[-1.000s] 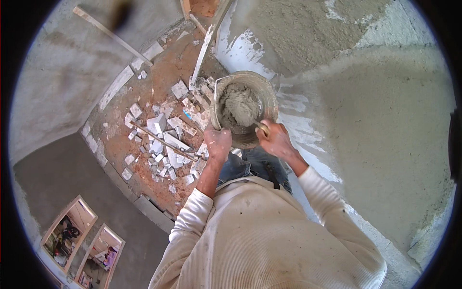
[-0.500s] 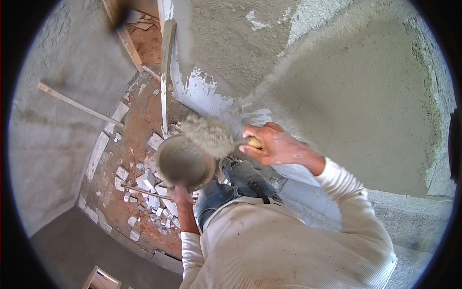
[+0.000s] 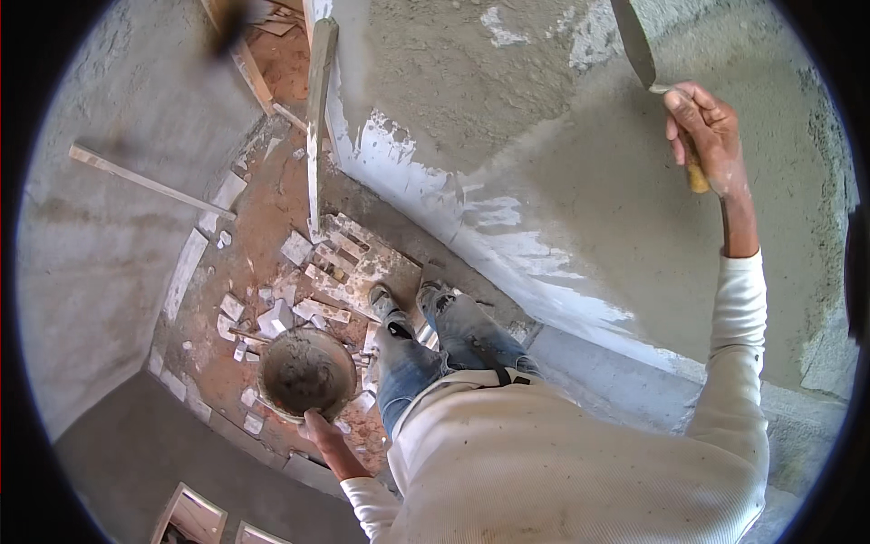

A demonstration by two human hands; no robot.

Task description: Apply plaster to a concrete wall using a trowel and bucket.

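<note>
My left hand grips the near rim of a round bucket, held out at the left of my legs. Wet grey mortar lies inside the bucket and smears its wall. My right hand is raised high on the right, closed round the wooden handle of a trowel. The trowel's blade points up and away, edge-on along the wall, which carries fresh grey plaster. No mortar heap shows on the blade from this side.
Broken white blocks and rubble litter the reddish dirt floor. A worn wooden platform lies in front of my feet. One upright wooden post stands by the wall's end; a thin batten leans at the left wall.
My right hand has swung up and right with the trowel, and the mortar heap is gone from its blade. The bucket has moved down and left, away from the wall.
</note>
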